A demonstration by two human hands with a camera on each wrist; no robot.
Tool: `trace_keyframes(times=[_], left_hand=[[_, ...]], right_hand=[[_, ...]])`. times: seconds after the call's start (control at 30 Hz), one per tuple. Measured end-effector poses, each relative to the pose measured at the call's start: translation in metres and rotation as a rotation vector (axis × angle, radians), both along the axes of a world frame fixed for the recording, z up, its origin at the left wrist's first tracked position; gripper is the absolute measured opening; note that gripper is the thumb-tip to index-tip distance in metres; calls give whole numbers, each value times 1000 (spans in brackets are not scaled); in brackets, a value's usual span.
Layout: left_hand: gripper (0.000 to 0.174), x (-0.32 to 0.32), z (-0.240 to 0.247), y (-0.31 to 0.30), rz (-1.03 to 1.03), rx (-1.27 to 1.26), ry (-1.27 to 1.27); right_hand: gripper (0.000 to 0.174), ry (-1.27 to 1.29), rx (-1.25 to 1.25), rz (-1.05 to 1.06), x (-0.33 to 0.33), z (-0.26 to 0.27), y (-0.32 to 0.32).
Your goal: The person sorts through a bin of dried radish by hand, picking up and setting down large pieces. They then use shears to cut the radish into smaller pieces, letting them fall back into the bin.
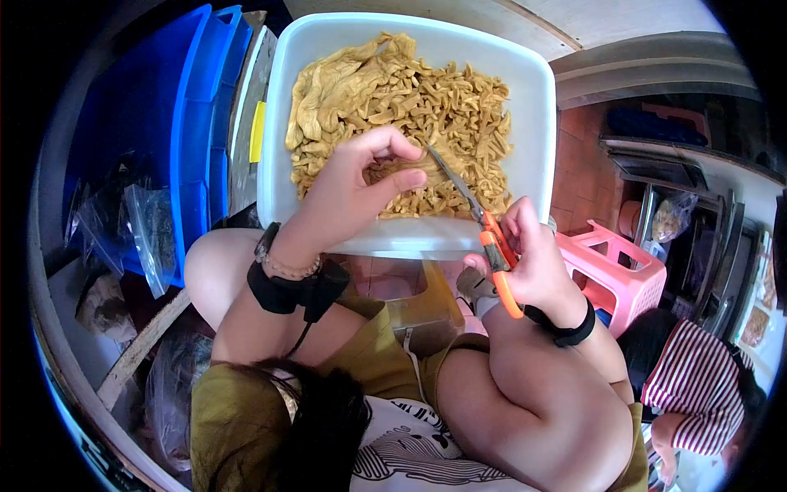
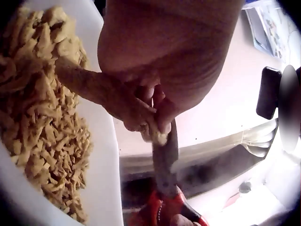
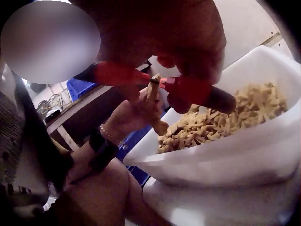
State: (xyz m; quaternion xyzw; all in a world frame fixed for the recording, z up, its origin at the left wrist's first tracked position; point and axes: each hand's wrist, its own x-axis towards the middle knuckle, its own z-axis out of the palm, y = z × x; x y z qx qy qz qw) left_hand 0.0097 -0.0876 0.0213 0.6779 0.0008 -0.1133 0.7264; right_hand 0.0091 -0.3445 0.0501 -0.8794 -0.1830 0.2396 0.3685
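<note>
My left hand (image 1: 361,168) is over a white plastic tub (image 1: 531,107), pinching a long, tan, wrinkled strip (image 2: 94,87) of food between thumb and fingers. In my right hand (image 1: 537,258) I grip scissors (image 1: 494,242) with orange and black handles. Their blades point up and left, the tips close by my left fingertips. In the left wrist view the strip's end overlaps the scissor blade (image 2: 164,162). Below both hands, many cut tan pieces (image 1: 471,107) fill the tub, and larger uncut pieces (image 1: 328,90) lie at its far left.
Blue plastic crates (image 1: 193,148) stand left of the tub, with clear plastic bags (image 1: 152,234) by them. A pink stool (image 1: 619,266) stands to the right. Another person in a striped top (image 1: 697,385) is at the lower right. My bent knees are just below the tub.
</note>
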Motion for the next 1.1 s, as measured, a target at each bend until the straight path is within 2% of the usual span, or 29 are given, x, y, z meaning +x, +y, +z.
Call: trace_keyframes(times=[0.1,0.23,0.33,0.4,0.53,0.6,0.63,0.7,0.73,0.83,0.9,0.93,1.0,1.1], left_hand=[[16,0,-2,2,24,64,-68],[18,1,-7,8,2,189,-133],[22,2,0,5,41,92,-86],[27,1,0,5,23,180,3],[34,1,-2,6,38,199,43],[33,0,2,5,88,281,-189],[33,0,0,5,89,280,-189],[32,0,-4,7,137,440,-409],[32,0,-4,8,138,441,-409],[31,1,2,11,108,534,-491],[28,3,11,14,-41,625,-496],[28,2,11,13,-42,624,-496],[28,-1,10,11,-183,572,-460],[28,-4,1,6,-191,457,-484]], right_hand=[[55,10,-20,-10,2,7,2],[55,-113,-14,11,2,8,0],[58,-164,31,11,1,3,-4],[58,-194,67,6,1,3,-6],[55,-214,72,-47,2,2,-5],[55,-205,79,-51,2,2,-5],[56,-208,82,-36,2,3,-6],[57,-212,85,-19,3,3,-6],[60,-171,114,-26,4,3,-7],[65,-130,126,-11,4,-2,-12],[68,-129,110,10,5,-2,-13],[71,-156,78,39,6,-1,-11],[74,-182,47,69,8,1,-7],[75,-245,19,148,11,1,-6]])
